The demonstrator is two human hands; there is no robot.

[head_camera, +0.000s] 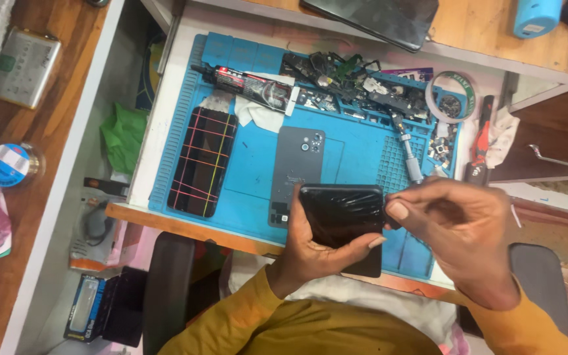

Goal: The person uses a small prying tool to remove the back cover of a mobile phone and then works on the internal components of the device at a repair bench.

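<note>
My left hand [310, 253] grips a black phone [343, 220] from below, with the thumb across its lower edge. The phone is wrapped in a shiny clear film. My right hand [458, 230] pinches at the phone's upper right corner with thumb and forefinger; whether it holds the film's edge I cannot tell. Just behind the phone, a grey phone back cover [295, 167] with camera holes lies on the blue work mat [356, 154]. Another phone bound with red and yellow rubber bands [203, 161] lies at the mat's left.
A glue tube [251, 85] lies at the mat's top left beside a white cloth [262, 113]. Small parts [356, 85], a tape roll [450, 95], a screwdriver [407, 148] and red-handled pliers [481, 141] crowd the top right. A drawer [550, 144] stands open at right.
</note>
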